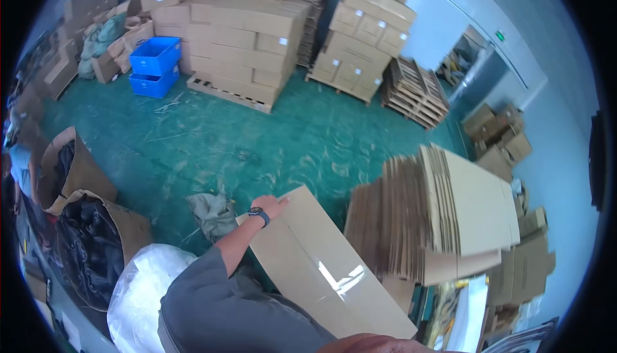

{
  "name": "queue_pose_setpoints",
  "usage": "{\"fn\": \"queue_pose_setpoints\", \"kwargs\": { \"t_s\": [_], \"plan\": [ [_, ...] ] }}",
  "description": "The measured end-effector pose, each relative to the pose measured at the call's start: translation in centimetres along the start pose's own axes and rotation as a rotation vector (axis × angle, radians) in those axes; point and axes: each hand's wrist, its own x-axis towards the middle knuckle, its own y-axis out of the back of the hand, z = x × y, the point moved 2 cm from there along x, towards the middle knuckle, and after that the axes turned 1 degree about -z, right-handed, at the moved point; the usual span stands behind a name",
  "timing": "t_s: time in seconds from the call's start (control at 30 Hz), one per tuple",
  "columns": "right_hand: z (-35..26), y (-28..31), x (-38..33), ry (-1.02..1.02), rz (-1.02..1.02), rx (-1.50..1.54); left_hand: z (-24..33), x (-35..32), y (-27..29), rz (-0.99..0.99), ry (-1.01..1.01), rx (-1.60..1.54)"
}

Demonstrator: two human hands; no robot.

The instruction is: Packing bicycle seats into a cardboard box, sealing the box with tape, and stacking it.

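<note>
A long brown cardboard box lies in front of me, slanting from the middle of the view to the lower right. Its top flaps meet at a seam, and a shiny strip there, like clear tape, reflects light. My left hand, with a dark watch at the wrist, is closed over the box's far edge; some of its fingertips are hidden. At the lower edge a blurred, skin-coloured patch shows close to the camera, perhaps part of my right arm. My right hand itself cannot be seen.
Upright flattened cardboard sheets stand right of the box. On the left are a clear plastic bag and open cartons holding black items. A grey sack lies on the green floor. Behind are blue crates, loaded pallets and stacked empty pallets.
</note>
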Motion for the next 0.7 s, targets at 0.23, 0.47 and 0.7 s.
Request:
{"fn": "queue_pose_setpoints", "kwargs": {
  "t_s": [0.23,0.47,0.7],
  "plan": [
    [-24.3,-27.6,6.7,0.010,-0.222,0.247,-13.3,15.6,20.6,0.241,0.211,-0.094],
    [-46.1,-60.9,13.5,-0.088,-0.482,0.488,-24.8,34.0,34.3,0.516,0.412,-0.119],
    [-87.0,-90.7,21.4,0.187,-0.584,0.400,-32.6,47.8,49.7,0.970,0.682,-0.266]
  ]
}}
